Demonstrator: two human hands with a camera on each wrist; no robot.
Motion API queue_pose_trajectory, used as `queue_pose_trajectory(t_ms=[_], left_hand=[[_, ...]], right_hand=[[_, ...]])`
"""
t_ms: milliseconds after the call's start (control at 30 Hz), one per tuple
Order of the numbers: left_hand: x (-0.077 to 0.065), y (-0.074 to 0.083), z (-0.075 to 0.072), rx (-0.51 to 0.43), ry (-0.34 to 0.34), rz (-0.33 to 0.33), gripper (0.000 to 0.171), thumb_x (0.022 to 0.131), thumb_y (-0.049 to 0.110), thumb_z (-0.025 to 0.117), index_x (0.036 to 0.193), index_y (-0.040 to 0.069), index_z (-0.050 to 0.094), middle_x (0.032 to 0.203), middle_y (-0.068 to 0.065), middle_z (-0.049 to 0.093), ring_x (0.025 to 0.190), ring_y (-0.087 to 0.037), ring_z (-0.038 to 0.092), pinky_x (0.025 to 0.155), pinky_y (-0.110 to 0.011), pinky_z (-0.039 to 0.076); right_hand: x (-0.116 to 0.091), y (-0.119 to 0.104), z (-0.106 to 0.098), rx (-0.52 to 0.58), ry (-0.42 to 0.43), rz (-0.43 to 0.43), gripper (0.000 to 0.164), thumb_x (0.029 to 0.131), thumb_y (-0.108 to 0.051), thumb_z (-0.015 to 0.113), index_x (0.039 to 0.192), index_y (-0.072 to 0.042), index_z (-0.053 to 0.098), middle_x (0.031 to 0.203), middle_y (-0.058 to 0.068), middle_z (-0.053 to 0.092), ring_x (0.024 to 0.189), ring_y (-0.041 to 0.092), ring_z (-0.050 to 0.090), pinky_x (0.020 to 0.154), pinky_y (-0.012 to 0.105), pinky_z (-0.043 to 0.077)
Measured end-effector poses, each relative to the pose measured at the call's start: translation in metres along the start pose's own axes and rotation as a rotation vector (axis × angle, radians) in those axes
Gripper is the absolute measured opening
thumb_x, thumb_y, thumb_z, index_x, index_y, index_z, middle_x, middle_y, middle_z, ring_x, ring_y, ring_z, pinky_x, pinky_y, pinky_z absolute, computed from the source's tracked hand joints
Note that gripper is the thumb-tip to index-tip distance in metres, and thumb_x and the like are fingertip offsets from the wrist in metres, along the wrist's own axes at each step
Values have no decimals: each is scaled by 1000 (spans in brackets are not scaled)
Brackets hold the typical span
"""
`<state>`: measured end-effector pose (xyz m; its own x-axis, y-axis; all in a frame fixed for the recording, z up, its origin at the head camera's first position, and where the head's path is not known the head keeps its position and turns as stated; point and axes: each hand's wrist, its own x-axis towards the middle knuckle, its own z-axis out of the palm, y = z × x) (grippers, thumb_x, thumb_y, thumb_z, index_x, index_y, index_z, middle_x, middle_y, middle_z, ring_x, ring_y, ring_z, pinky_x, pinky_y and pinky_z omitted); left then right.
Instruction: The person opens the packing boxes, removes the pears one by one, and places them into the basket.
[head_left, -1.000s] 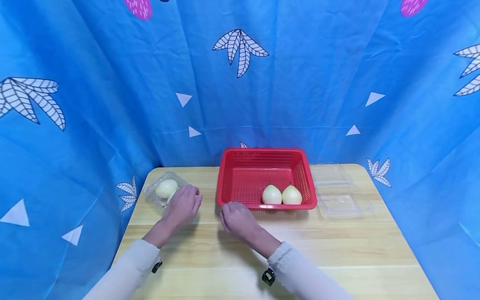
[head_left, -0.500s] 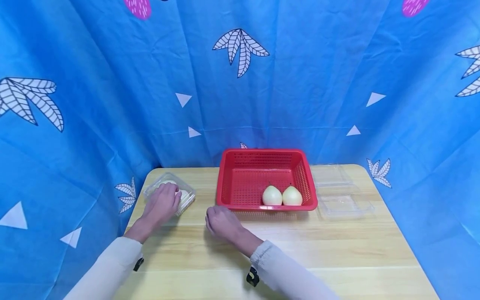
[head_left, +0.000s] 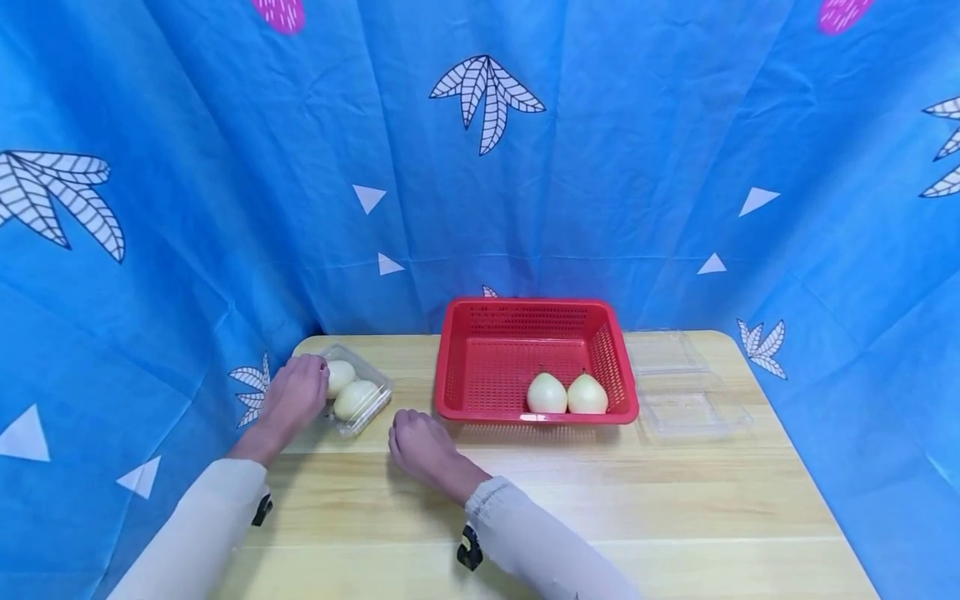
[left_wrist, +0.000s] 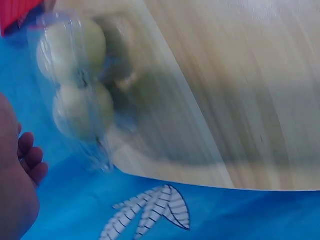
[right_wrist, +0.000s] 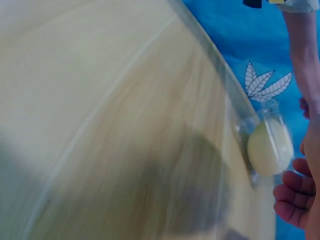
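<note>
A clear plastic box (head_left: pixel 381 378) lies near the table's far left corner with two pale pears (head_left: pixel 357 400) inside. Clear plastic crosses over the pears (left_wrist: pixel 82 107) in the left wrist view; whether the lid is fastened I cannot tell. My left hand (head_left: pixel 296 392) is at the box's left side, fingers loosely curled and nothing held. The left wrist view shows a gap between that hand (left_wrist: pixel 17 170) and the box. To the box's right, my right hand (head_left: pixel 423 446) hovers over or rests on the table, fingers loosely bent around nothing.
A red plastic basket (head_left: pixel 480 415) stands at the back middle, with two more pears (head_left: pixel 567 393) in its front right corner. Other clear plastic containers (head_left: pixel 678 408) lie to its right. A blue patterned curtain (head_left: pixel 480 208) hangs behind and beside the wooden table (head_left: pixel 600 500).
My left hand has moved left across the box to its left side, uncovering the pears. My right hand has shifted left, away from the basket and closer to the box.
</note>
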<state>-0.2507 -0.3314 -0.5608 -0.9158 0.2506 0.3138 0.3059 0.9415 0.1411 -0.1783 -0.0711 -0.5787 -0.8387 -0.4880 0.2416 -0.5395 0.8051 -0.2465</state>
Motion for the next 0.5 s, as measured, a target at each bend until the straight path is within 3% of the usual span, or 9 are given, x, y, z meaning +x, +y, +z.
queue_pose_trajectory(t_ms=[133, 300, 500], left_hand=[[0, -15, -5, 1, -74, -40, 25, 108, 16, 43, 105, -4, 57, 95, -23, 62, 90, -41, 57, 78, -56, 49], [2, -34, -11, 11, -170, -83, 28, 108, 13, 36, 112, -8, 55, 104, -28, 61, 100, -46, 56, 91, -61, 48], [7, -54, -13, 40, -257, -101, 29, 103, 5, 37, 121, -14, 51, 115, -34, 60, 111, -51, 54, 101, -65, 46]], right_hand=[[10, -2, 11, 47, -49, 66, 24, 105, -22, 51, 85, -11, 59, 73, -1, 58, 63, 13, 55, 57, 24, 50], [20, -4, 20, 116, -128, 152, 28, 108, -26, 46, 88, -10, 58, 75, 0, 57, 63, 13, 54, 55, 23, 48], [30, -11, 33, 100, -200, 203, 31, 109, -26, 41, 92, -7, 60, 78, 2, 59, 66, 15, 56, 57, 25, 52]])
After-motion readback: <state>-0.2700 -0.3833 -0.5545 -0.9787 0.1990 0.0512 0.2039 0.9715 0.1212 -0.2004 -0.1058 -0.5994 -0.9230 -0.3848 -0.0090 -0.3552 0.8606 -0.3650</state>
